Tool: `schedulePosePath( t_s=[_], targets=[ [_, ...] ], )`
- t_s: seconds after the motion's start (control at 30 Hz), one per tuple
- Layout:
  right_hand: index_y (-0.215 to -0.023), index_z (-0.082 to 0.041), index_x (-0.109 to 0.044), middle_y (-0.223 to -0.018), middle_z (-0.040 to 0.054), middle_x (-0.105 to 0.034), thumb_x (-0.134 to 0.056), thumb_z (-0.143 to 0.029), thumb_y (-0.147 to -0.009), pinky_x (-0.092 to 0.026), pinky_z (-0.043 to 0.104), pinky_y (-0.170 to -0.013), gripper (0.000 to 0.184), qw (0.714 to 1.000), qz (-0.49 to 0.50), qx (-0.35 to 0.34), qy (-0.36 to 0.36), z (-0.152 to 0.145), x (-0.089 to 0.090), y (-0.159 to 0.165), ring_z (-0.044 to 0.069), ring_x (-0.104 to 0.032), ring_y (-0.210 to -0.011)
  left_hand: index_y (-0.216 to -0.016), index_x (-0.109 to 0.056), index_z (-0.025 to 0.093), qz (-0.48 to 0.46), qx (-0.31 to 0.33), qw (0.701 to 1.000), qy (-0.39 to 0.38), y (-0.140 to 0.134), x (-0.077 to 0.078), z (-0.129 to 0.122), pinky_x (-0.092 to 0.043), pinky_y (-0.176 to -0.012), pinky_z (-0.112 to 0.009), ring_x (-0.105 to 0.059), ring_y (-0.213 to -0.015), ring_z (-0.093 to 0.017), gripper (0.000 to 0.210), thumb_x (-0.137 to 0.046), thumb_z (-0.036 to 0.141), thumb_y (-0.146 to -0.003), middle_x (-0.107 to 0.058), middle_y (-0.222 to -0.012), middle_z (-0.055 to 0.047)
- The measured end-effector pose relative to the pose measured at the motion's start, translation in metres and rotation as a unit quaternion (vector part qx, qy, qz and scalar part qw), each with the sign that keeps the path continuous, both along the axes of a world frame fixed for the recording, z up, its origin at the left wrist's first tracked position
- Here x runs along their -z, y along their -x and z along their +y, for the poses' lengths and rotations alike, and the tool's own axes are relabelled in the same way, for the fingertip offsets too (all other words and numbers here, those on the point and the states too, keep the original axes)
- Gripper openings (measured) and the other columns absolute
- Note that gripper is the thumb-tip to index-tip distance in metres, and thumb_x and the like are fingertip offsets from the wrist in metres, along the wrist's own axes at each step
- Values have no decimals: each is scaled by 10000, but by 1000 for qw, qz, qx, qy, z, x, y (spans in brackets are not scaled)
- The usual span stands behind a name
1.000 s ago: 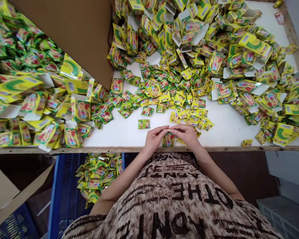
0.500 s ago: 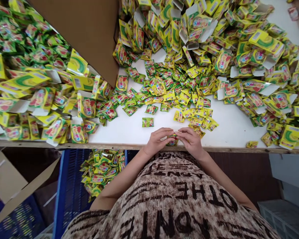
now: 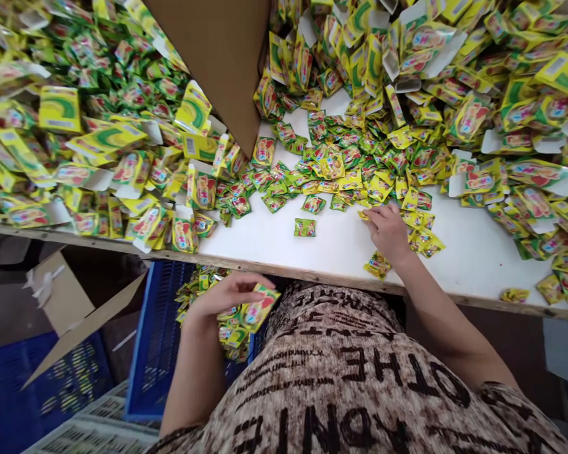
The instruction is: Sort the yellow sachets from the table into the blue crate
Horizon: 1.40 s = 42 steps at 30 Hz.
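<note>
My left hand (image 3: 231,293) is closed on a small yellow and green box (image 3: 259,307) with a red fruit picture. It holds the box past the table's front edge, over a blue crate (image 3: 146,340) with similar boxes (image 3: 236,337) in it. My right hand (image 3: 389,233) is over the white table top (image 3: 334,249), its fingertips pinched on a small yellow packet (image 3: 363,215). More yellow packets (image 3: 423,241) lie beside that hand, and another packet (image 3: 377,265) sits under its wrist. A lone green packet (image 3: 305,227) lies flat to the left.
Loose green and yellow packets (image 3: 331,161) spread across the middle. Open-ended boxes pile up at the right (image 3: 483,176) and left (image 3: 108,151). A brown cardboard panel (image 3: 218,57) stands at the back. Cardboard flaps (image 3: 66,296) stick up below the table, at left.
My hands have parted from the small box they both held at the table edge. The left carried it left over the crate; the right moved forward to the yellow packets. The view has shifted left.
</note>
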State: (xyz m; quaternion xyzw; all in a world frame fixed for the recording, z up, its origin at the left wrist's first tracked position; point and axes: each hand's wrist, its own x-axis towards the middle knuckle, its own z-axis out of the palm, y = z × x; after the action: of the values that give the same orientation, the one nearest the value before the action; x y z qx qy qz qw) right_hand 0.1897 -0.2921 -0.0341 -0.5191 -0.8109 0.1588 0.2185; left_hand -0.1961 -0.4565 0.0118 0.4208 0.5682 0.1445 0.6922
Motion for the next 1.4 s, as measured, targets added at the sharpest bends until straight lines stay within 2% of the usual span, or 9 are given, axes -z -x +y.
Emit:
schedulePosePath(
  t_s=[0.17, 0.27, 0.4, 0.53, 0.73, 1.0, 1.17, 1.3, 1.4],
  targets=[
    [-1067, -188, -686, -1012, 120, -688, -570, -261, -906, -509, 406, -866, 211, 995, 95, 5, 27, -7, -11, 49, 268, -632, -935, -760, -736, 184, 365, -58, 924, 95, 84, 38, -63, -513, -787, -382, -679, -875, -324, 358, -806, 468, -553, -719, -730, -67],
    [-1158, -161, -666, -1049, 139, -679, -497, -171, -903, -514, 380, -868, 306, 993, 75, -33, 81, -15, -15, 96, 259, -643, -938, -727, -709, 173, 360, -75, 923, 110, 83, 30, -65, -514, -696, -373, -668, -739, -296, 414, -776, 555, -583, -676, -636, -53],
    [-1433, -76, -459, -1248, 211, -625, -573, -184, -871, -498, 413, -948, 584, 977, -2, -66, 202, -18, -16, 146, 301, -625, -1071, -871, -737, 159, 139, -107, 981, -82, 24, -5, -11, -542, -822, -354, -670, -818, -224, 396, -675, 542, -796, -741, -844, -74],
    [-1428, -105, -486, -1230, 187, -629, -579, -232, -902, -498, 405, -973, 550, 962, 28, -84, 260, -15, -11, 154, 281, -627, -1086, -1053, -715, 153, 57, -264, 943, -194, -51, 11, 76, -578, -782, -344, -677, -841, -198, 441, -722, 479, -756, -732, -987, -86],
    [-1350, -190, -587, -1178, 134, -602, -617, -187, -875, -516, 403, -940, 476, 972, 110, -2, 206, -14, 6, 118, 252, -630, -1026, -1039, -682, 132, -12, -224, 962, -154, -108, 51, 122, -524, -601, -258, -581, -604, -122, 484, -839, 316, -620, -643, -673, 18],
    [-1119, -241, -620, -824, -19, -670, -660, -328, -864, -511, 269, -638, 272, 922, 263, -1, 285, -23, -11, 56, 142, -641, -652, -1099, -589, 177, -87, -124, 966, -209, -150, 35, 117, -533, -770, -286, -695, -878, -176, 357, -698, 267, -772, -729, -966, -54],
    [-882, -220, -638, -646, -54, -601, -735, -421, -795, -426, 240, -477, 239, 907, 327, 184, 190, -25, -21, -16, 119, -567, -463, -966, -672, 184, 2, -11, 930, -368, -211, 13, 171, -536, -788, -281, -679, -916, -174, 165, -665, 273, -828, -726, -995, -63],
    [-839, -216, -586, -584, -84, -528, -758, -449, -759, -329, 223, -382, 301, 810, 456, 333, 155, -26, -10, -66, 83, -442, -387, -869, -661, 176, -23, 22, 918, -396, -298, 0, 236, -529, -776, -269, -673, -824, -153, 90, -688, 246, -819, -718, -856, -41],
    [-840, -215, -524, -676, -74, -553, -737, -475, -760, -324, 202, -386, 346, 704, 573, 399, 131, -23, -1, -86, 70, -466, -445, -817, -595, 153, -44, -16, 979, -198, -377, 2, 275, -552, -694, -294, -677, -687, -169, 222, -747, 314, -796, -672, -712, -48]
  ],
)
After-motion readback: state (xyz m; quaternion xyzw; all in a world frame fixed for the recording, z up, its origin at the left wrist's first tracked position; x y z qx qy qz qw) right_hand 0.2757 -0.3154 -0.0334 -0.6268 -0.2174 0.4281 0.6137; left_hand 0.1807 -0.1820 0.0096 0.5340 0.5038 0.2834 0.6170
